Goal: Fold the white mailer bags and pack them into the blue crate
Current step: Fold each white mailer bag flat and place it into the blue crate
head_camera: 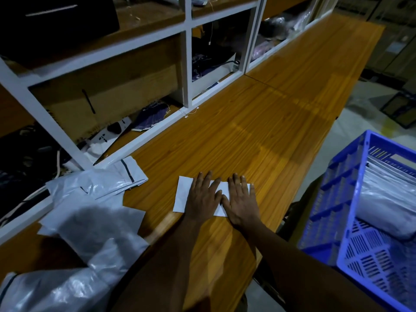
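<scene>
You are in the folding step: one white bag [183, 195] lies on the table [258, 122] as a small flat rectangle, and both hands press on it. Your left hand [202, 195] covers its middle and your right hand [242, 200] covers its right end. The fingers of both are straight and flat, so they grip nothing, and the thumbs nearly touch each other. I judge that you are pressing the crease down and that the fold is almost done.

The next move calls for one hand to pinch the bag at an edge, lift it without letting it spring open, and carry it to the right — the blue crate [337, 199] is there, beside the table and near your right arm. Inside the crate there are packed bags [382, 199], white and lying toward the far side; the near part of its floor shows bare grid. At your left a pile of bags [94, 199] waits unfolded — so I think much of the task remains.
</scene>
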Action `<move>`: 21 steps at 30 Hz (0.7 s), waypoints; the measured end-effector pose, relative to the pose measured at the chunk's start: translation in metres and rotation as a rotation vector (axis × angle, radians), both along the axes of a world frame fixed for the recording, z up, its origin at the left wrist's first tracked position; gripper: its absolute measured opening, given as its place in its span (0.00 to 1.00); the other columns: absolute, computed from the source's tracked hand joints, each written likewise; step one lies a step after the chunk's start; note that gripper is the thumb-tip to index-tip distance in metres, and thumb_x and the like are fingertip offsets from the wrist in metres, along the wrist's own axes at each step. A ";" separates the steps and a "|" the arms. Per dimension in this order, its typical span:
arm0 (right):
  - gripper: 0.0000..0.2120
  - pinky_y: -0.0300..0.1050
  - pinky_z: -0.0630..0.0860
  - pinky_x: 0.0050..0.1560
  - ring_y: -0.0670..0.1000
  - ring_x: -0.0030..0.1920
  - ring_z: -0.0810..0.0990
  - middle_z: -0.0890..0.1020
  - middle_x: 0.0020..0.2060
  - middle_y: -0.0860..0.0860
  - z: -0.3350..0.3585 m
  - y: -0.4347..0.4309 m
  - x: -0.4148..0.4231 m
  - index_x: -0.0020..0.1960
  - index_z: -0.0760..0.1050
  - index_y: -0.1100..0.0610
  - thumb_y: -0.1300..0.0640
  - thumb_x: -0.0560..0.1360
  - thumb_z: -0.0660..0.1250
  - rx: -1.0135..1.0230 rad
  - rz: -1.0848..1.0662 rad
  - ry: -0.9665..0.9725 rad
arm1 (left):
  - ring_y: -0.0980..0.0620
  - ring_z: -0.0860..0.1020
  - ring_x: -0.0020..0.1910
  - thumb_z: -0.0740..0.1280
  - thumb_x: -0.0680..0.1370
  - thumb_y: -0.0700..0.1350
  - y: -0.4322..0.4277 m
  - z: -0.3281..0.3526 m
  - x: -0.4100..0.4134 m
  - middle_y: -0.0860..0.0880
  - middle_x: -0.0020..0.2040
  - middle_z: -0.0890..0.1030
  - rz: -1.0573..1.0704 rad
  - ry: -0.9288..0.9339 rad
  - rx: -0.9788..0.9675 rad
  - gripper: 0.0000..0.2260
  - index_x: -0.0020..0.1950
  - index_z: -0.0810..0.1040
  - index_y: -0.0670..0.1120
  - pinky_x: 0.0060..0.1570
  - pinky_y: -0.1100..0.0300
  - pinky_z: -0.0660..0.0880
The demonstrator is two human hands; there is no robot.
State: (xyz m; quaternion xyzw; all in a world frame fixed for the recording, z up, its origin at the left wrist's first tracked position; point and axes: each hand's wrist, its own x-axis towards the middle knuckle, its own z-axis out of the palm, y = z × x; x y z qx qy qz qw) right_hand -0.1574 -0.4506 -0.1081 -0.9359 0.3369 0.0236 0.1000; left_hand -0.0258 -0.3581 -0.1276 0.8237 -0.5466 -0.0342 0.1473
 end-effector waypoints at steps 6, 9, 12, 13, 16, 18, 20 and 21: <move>0.45 0.59 0.38 0.78 0.54 0.79 0.35 0.39 0.80 0.53 -0.002 -0.001 -0.001 0.81 0.41 0.56 0.31 0.73 0.22 -0.014 0.009 0.003 | 0.37 0.70 0.72 0.52 0.83 0.59 0.003 0.001 0.004 0.40 0.73 0.72 0.037 0.020 0.015 0.25 0.72 0.75 0.47 0.69 0.41 0.69; 0.45 0.59 0.38 0.78 0.54 0.79 0.35 0.40 0.80 0.53 -0.004 -0.002 0.000 0.81 0.41 0.56 0.31 0.73 0.21 -0.025 0.011 0.006 | 0.37 0.70 0.72 0.51 0.83 0.59 0.004 0.001 0.004 0.40 0.73 0.72 0.043 0.020 0.023 0.25 0.72 0.75 0.48 0.69 0.40 0.69; 0.44 0.59 0.38 0.78 0.54 0.79 0.35 0.40 0.80 0.52 -0.006 -0.003 -0.001 0.82 0.41 0.55 0.31 0.74 0.23 -0.026 0.012 -0.007 | 0.37 0.70 0.72 0.54 0.81 0.57 0.006 0.002 0.011 0.40 0.73 0.73 0.114 0.017 0.063 0.24 0.71 0.76 0.48 0.68 0.39 0.68; 0.44 0.59 0.38 0.78 0.53 0.79 0.35 0.40 0.80 0.52 -0.006 -0.003 -0.001 0.82 0.42 0.55 0.31 0.74 0.24 -0.022 0.016 -0.009 | 0.37 0.69 0.72 0.56 0.81 0.57 0.007 0.000 0.016 0.40 0.73 0.72 0.122 0.007 0.069 0.24 0.71 0.76 0.48 0.69 0.39 0.66; 0.43 0.59 0.39 0.78 0.54 0.79 0.35 0.40 0.80 0.52 -0.005 -0.004 -0.001 0.82 0.42 0.55 0.32 0.75 0.25 -0.025 0.022 -0.010 | 0.38 0.59 0.78 0.53 0.82 0.58 0.019 -0.002 0.028 0.40 0.79 0.62 0.103 -0.057 0.133 0.27 0.78 0.65 0.48 0.75 0.44 0.57; 0.42 0.60 0.39 0.78 0.54 0.79 0.35 0.40 0.80 0.52 -0.004 -0.007 0.000 0.82 0.42 0.55 0.32 0.76 0.26 -0.035 0.052 -0.001 | 0.39 0.48 0.80 0.50 0.84 0.59 0.022 0.000 0.029 0.40 0.82 0.50 0.110 -0.068 0.179 0.28 0.82 0.53 0.49 0.77 0.45 0.47; 0.42 0.60 0.39 0.78 0.53 0.79 0.36 0.40 0.80 0.52 -0.003 -0.014 0.000 0.82 0.42 0.54 0.32 0.76 0.26 -0.036 0.094 0.007 | 0.40 0.42 0.80 0.48 0.84 0.59 0.027 0.004 0.021 0.40 0.81 0.43 0.153 -0.061 0.203 0.30 0.82 0.46 0.48 0.77 0.46 0.43; 0.42 0.60 0.40 0.77 0.53 0.79 0.36 0.41 0.80 0.51 -0.003 -0.019 0.000 0.82 0.42 0.53 0.31 0.76 0.26 -0.031 0.118 0.012 | 0.40 0.41 0.80 0.48 0.84 0.59 0.031 0.005 0.017 0.40 0.81 0.40 0.168 -0.055 0.207 0.30 0.82 0.44 0.48 0.77 0.46 0.41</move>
